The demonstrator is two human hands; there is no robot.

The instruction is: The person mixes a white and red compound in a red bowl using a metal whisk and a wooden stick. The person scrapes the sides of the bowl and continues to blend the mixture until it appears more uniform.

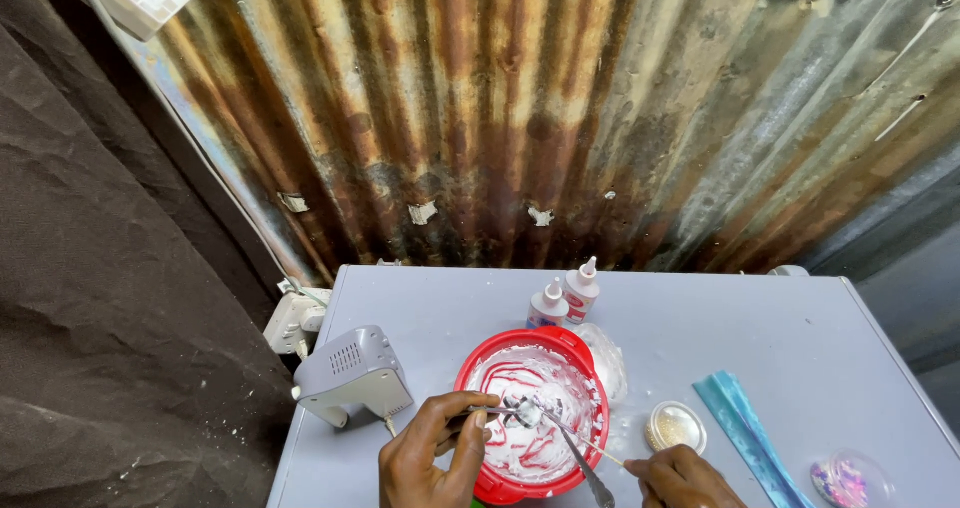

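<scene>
Left hand (425, 458) pinched a spoon (505, 411) over the red bowl (532, 413) at the surface's near edge; right hand (682, 478) gripped a thin stick (600, 455), both angled into the white-pink mix.

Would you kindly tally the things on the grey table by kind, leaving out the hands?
Red bowl of white and red mix: 1
Metal spoons: 2
Small white squeeze bottles: 2
Small round dishes, gold glitter and pink bits: 2
Grey box-shaped device: 1
Blue strip: 1
Clear plastic bag: 1
Total: 10
</scene>
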